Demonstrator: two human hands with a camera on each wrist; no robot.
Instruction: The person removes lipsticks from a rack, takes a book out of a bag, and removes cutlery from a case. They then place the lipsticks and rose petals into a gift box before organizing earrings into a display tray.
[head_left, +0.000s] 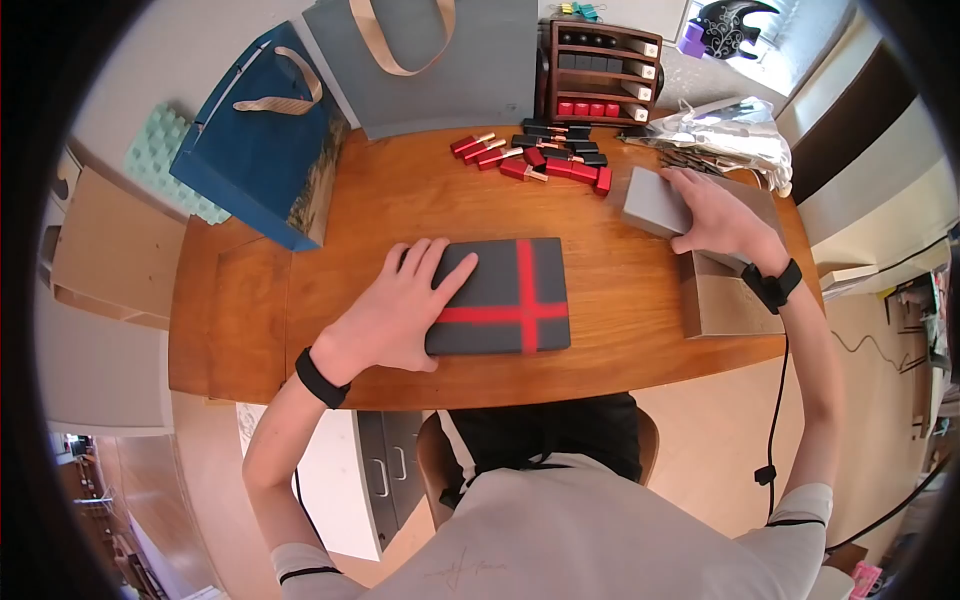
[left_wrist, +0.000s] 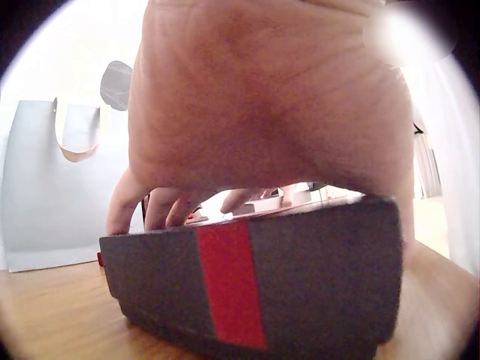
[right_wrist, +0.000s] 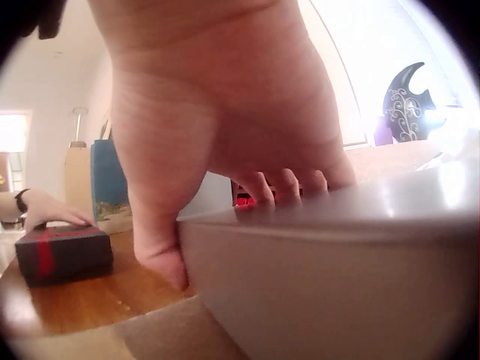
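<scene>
A dark grey gift box with a red ribbon-like cross on its lid lies flat on the wooden table. My left hand spans its left end, thumb at the near side and fingers over the far corner; the left wrist view shows the box's dark end under the palm. On the right, my right hand grips a plain grey box, thumb down one side and fingers over the opposite edge. That box overlaps an open-looking brown cardboard box beneath it.
Several red lipsticks and black tubes lie at the back. Behind them stands a brown wooden rack. Blue and grey paper bags stand back left; a clear plastic-wrapped bundle is back right.
</scene>
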